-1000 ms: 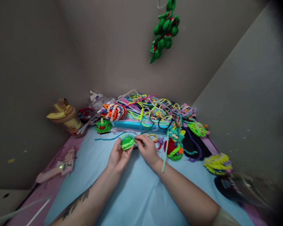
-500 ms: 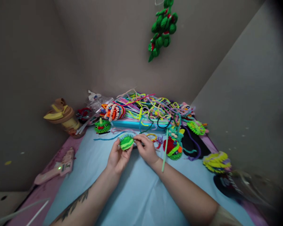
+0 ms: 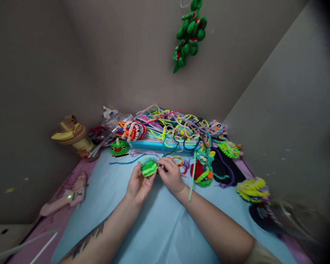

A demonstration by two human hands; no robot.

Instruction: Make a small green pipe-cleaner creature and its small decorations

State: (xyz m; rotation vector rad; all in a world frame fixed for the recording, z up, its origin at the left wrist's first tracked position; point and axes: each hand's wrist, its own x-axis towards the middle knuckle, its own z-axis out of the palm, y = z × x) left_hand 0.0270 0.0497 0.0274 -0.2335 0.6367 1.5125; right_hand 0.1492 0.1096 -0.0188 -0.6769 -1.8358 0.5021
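Note:
My left hand [image 3: 139,185] is closed round a small fuzzy piece [image 3: 149,168] in light and dark green with a bluish far edge. It looks made of pipe cleaners. At the piece's right edge, my right hand [image 3: 171,175] pinches with thumb and forefinger; what sits between those fingertips is too small to make out. Just beyond my hands lie a blue pipe cleaner [image 3: 126,162] and a yellow loop [image 3: 177,160]. A pale green pipe cleaner [image 3: 193,178] lies by my right wrist.
A blue tray [image 3: 159,147] heaped with coloured pipe cleaners stands at the back. Fuzzy figures surround it: a green one [image 3: 120,147], a striped one [image 3: 133,131], a red-and-green one [image 3: 202,173], a yellow one [image 3: 253,189]. A pink glue gun [image 3: 64,201] lies left; a green string of ornaments [image 3: 191,35] hangs above.
The green piece has turned slightly and shifted a little right and down in my left hand. My right hand stays at its edge, barely moved.

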